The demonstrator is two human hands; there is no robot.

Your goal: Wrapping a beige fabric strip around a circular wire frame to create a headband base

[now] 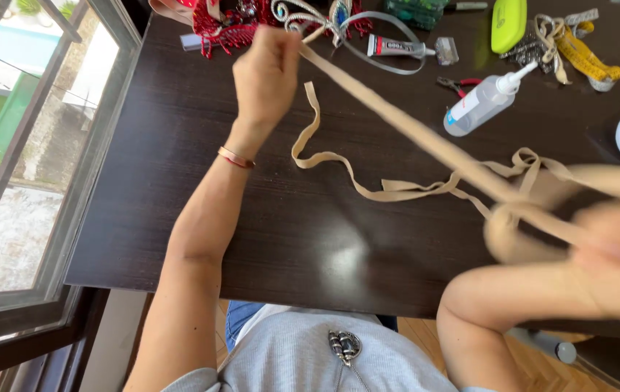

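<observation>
A long beige fabric strap (404, 123) runs taut across the dark wooden table (179, 167) between my two hands. My left hand (266, 72), raised at the far side, pinches one end of it. My right hand (614, 254), blurred at the near right, grips the other part, where the strap is wound into a loop (506, 225). Loose lengths of the same strap lie curled on the table between them. A thin bracelet (236, 157) sits on my left wrist.
Along the far edge lie a red beaded piece (226, 29), a glue tube (397, 47), a clear squeeze bottle (484, 101), small pliers (457, 84), a lime green case (508, 24) and a yellow measuring tape (589, 58). A window (27, 145) is on the left.
</observation>
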